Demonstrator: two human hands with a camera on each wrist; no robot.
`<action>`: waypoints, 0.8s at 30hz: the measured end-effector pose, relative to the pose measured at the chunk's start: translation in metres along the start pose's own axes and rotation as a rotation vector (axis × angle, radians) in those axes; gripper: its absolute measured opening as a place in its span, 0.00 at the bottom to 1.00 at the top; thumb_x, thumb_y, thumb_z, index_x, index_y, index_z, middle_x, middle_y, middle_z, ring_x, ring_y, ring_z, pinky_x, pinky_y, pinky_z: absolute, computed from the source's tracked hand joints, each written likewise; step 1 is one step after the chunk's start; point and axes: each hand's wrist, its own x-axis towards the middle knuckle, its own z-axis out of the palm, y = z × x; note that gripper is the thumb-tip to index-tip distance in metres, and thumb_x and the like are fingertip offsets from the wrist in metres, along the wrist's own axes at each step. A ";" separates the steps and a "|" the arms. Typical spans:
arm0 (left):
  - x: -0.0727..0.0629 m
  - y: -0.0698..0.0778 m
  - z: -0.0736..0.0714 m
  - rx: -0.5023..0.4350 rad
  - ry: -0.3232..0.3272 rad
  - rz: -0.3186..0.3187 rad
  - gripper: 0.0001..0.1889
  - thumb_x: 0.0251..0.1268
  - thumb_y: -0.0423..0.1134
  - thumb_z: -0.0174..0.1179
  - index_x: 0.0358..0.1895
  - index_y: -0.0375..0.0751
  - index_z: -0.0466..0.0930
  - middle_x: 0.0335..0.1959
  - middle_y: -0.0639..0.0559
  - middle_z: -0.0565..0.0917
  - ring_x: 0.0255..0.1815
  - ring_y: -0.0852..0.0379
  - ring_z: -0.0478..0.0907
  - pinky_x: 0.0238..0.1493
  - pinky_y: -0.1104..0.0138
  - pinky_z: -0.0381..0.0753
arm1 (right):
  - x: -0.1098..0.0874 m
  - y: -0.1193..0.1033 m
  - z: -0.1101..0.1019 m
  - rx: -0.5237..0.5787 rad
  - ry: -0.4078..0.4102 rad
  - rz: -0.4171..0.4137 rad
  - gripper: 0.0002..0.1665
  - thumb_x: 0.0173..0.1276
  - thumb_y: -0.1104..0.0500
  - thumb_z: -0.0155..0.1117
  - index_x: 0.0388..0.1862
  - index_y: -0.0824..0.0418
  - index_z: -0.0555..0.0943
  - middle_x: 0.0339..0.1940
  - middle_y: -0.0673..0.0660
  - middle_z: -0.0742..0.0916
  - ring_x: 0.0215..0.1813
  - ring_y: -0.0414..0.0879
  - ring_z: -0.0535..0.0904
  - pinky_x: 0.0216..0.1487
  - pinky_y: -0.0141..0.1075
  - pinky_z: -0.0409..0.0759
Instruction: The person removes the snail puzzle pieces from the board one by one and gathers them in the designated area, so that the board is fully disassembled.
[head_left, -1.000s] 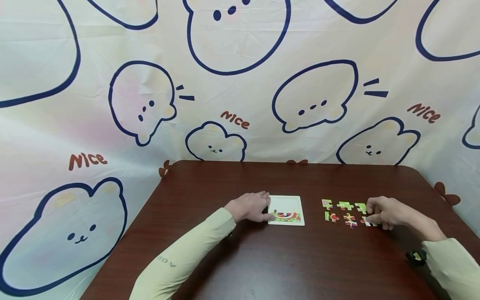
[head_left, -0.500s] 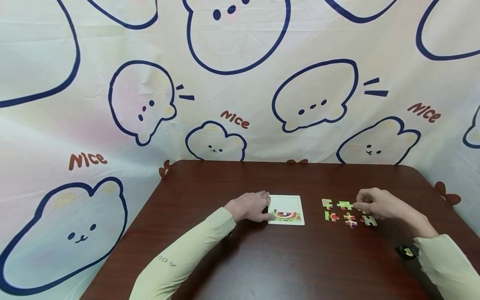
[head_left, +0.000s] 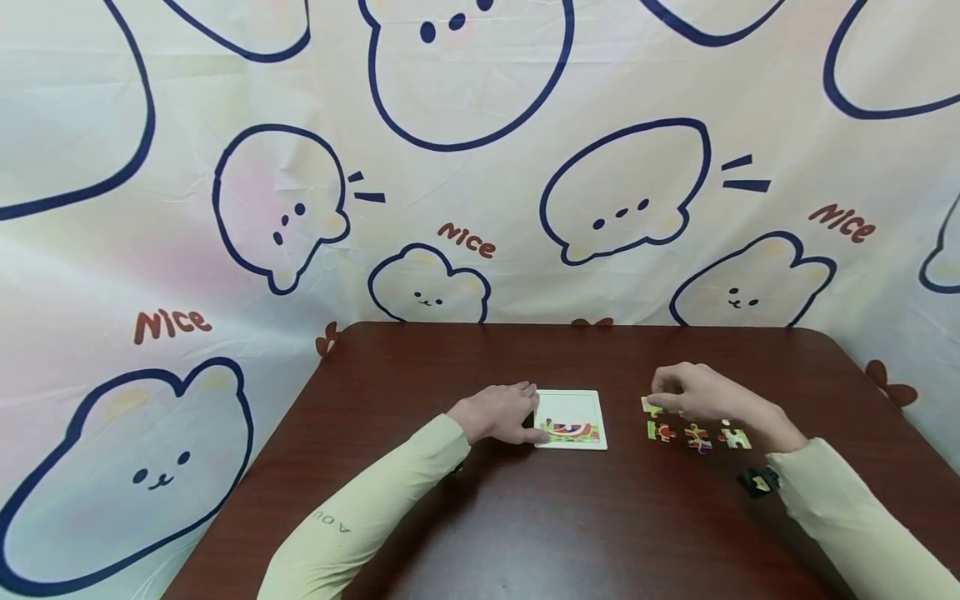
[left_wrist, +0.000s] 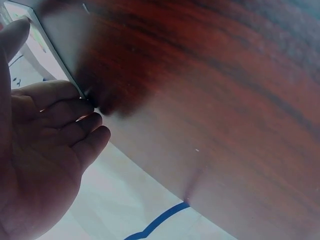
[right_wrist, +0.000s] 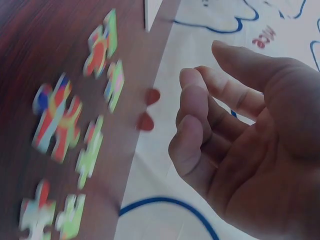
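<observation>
At the left side of a white puzzle tray (head_left: 570,405) rests my left hand (head_left: 501,414), its thumb over the lower left corner and its fingers along the edge. Colourful joined pieces (head_left: 572,432) fill the tray's lower strip. My right hand (head_left: 701,392) hovers above the loose pieces, partly covering the back row in the head view. In the right wrist view its fingers are loosely bent, thumb apart, with nothing between them. Several loose jigsaw pieces lie in two rows, among them an orange and blue one (right_wrist: 59,120) and a green and pink one (right_wrist: 115,86).
The dark brown table (head_left: 480,517) runs back to a cloth (head_left: 450,192) printed with bear outlines. Dark wrist devices, such as the one on the right wrist (head_left: 759,481), sit at the cuffs of the pale sleeves (head_left: 847,508).
My right hand has moved left over the back row of pieces, away from the right-hand ones, carrying nothing visible. My left hand stays at the tray.
</observation>
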 end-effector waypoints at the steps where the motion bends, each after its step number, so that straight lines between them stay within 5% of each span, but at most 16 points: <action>1: 0.000 0.000 0.000 -0.003 -0.001 -0.003 0.45 0.66 0.72 0.45 0.75 0.42 0.62 0.77 0.46 0.61 0.79 0.53 0.57 0.75 0.62 0.63 | 0.003 -0.004 0.002 -0.002 -0.003 -0.006 0.14 0.70 0.48 0.63 0.36 0.58 0.81 0.24 0.57 0.81 0.20 0.43 0.74 0.20 0.36 0.75; 18: 0.002 -0.001 0.003 -0.039 -0.002 -0.006 0.49 0.61 0.75 0.47 0.75 0.41 0.61 0.78 0.45 0.61 0.79 0.52 0.58 0.74 0.60 0.64 | 0.041 -0.042 0.032 -0.032 -0.037 -0.103 0.05 0.69 0.53 0.65 0.36 0.52 0.80 0.26 0.52 0.82 0.21 0.42 0.74 0.22 0.34 0.75; 24: 0.003 -0.001 0.003 -0.047 -0.001 -0.012 0.48 0.60 0.76 0.48 0.74 0.43 0.62 0.77 0.46 0.62 0.78 0.52 0.58 0.74 0.60 0.65 | 0.049 -0.054 0.044 -0.061 -0.063 -0.112 0.09 0.68 0.54 0.67 0.42 0.55 0.81 0.24 0.49 0.81 0.19 0.41 0.73 0.21 0.34 0.75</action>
